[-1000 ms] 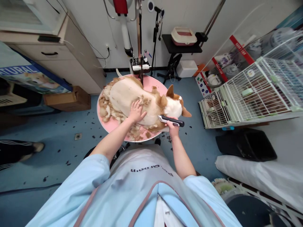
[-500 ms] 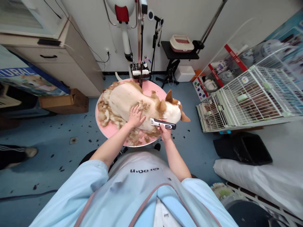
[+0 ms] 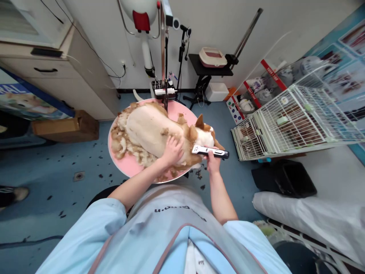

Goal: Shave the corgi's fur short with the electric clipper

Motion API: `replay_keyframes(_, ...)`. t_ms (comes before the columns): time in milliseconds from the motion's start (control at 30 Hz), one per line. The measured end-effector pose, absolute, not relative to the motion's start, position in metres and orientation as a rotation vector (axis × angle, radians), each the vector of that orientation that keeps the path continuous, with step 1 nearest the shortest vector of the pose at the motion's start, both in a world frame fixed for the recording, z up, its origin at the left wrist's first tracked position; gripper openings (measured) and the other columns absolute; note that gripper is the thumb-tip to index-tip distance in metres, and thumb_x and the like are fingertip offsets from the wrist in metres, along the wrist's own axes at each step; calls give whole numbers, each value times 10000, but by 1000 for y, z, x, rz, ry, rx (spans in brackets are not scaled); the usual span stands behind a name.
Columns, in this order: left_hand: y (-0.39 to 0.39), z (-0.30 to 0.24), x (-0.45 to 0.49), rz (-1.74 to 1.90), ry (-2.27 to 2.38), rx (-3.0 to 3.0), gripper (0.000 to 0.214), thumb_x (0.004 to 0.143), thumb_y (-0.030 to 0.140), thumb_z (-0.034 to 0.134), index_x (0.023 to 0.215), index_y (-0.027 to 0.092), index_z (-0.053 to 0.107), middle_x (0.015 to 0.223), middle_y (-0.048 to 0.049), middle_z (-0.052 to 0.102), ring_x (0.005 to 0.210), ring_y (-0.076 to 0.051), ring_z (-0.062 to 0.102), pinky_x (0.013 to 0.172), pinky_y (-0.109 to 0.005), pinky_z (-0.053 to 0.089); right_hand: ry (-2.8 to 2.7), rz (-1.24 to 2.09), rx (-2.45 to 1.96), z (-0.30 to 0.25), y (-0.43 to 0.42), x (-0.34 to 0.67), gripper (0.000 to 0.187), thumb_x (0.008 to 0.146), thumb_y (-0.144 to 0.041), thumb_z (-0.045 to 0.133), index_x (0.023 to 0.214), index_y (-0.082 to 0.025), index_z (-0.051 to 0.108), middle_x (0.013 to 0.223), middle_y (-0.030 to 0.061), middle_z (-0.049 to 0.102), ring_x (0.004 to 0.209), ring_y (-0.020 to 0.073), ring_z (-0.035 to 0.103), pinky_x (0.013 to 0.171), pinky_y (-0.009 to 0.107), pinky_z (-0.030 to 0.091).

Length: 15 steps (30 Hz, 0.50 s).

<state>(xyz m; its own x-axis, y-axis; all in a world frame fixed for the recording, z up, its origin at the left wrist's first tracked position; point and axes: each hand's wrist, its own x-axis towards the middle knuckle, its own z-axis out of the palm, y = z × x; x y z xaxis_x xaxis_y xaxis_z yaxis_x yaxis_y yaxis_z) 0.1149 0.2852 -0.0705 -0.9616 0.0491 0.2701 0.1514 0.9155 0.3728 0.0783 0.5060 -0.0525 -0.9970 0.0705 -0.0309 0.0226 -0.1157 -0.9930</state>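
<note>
An orange-and-white animal with pointed ears, a cat or a dog, lies on a round pink table, its head to the right. Its back and flank are clipped short, and cut fur is heaped along its rear and near side. My left hand rests open on its side behind the shoulder, fingers spread on the coat. Gripped in my right hand is a black-and-white hair clipper, its head against the animal's neck and shoulder. The animal's face is turned away.
A metal post rises at the table's back edge beside a tool holder. To the right stand a wire cage and a black bin. Dark tufts dot the blue floor. At the far left shows another person's foot.
My right hand has carried the clipper rightward, to the neck and shoulder. The left hand has slid right along the animal's side. The whole view has shifted slightly.
</note>
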Motion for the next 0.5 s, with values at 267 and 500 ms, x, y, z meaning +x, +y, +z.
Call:
replay_keyframes(267,300,-93,112,-515,-2921,-127,499,934,357,496,1357,118,612,1511,-179,490,1320,-348,511,1151,-535,338,-2239,2215,-50,-42,497,10,492,698,-541,770,992,-212,553,1069,78,760,471,90,558,518,267,513)
replay_keyframes(500,291,-93,114,-564,-2930,-32,490,937,380,499,1339,132,629,1469,-168,538,1309,-326,525,1176,-511,320,-2406,2243,-73,-57,460,-3,446,768,-534,727,1011,-164,672,932,48,748,548,120,625,585,277,561)
